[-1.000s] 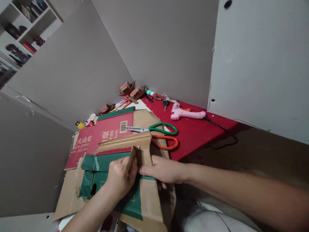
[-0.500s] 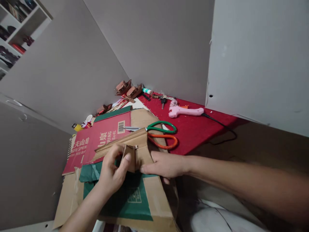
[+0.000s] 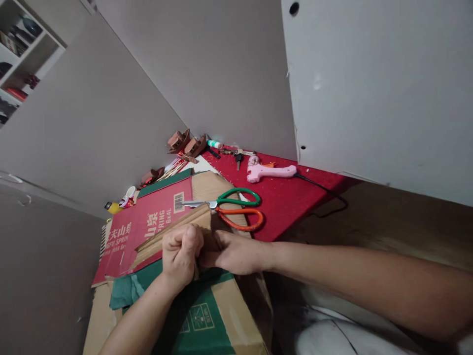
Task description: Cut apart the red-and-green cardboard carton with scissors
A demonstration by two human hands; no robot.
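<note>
Brown cardboard point(image 3: 204, 220) is gripped between my two hands, above a printed carton. My left hand point(image 3: 181, 254) is closed in a fist round its near part, thumb on top. My right hand point(image 3: 234, 252) holds the cardboard from the right, and its fingertips are partly hidden behind it. Just beyond lie scissors point(image 3: 240, 209) with one green and one orange handle, their blades pointing left over the red printed panel point(image 3: 148, 214). Below my hands is the green-and-brown carton point(image 3: 218, 315).
A pink glue gun point(image 3: 271, 171) with a black cord lies on the red tabletop point(image 3: 275, 207). Keys point(image 3: 238, 159), small wooden boat models point(image 3: 195, 145) and a yellow bottle point(image 3: 113, 207) stand along the grey partition point(image 3: 207, 69). A shelf point(image 3: 33, 59) is at upper left.
My left hand has gone from pinching the small cardboard flap to a fist closed over it, nearer my right hand. The whole view has shifted slightly.
</note>
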